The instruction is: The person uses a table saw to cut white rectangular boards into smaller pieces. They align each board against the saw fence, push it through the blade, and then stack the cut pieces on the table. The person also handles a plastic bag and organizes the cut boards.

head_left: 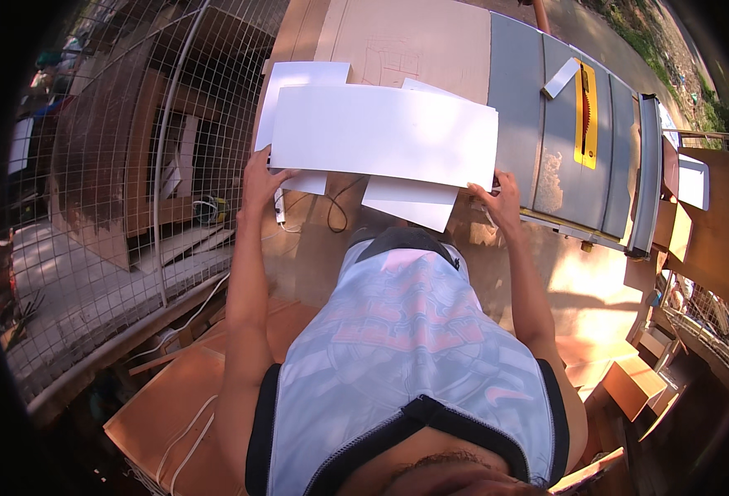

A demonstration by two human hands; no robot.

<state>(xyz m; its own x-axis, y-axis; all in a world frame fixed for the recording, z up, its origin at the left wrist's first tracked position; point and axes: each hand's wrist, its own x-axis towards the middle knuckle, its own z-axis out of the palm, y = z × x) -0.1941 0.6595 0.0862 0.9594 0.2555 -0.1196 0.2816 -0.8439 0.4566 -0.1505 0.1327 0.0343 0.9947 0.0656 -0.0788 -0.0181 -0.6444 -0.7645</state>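
Observation:
A wide white panel (385,128) lies across the near part of the worktable, held at its two near corners. My left hand (259,180) is closed on the left corner, its thumb along the near edge. At the right corner, the thumb and fingers of my right hand (500,200) grip the same panel. Beneath it are more white pieces: one board (308,73) shows at the far left, and another piece (412,202) sticks out at an angle on the near side. The panel hides most of them.
Right of the panel stands a grey table saw (517,107) with a toothed blade (583,124) in a yellow insert (590,150). A white strip (560,78) lies by the blade. A wire mesh fence (178,99) runs along the left. Brown boards (178,405) and a white cable (191,446) lie behind me.

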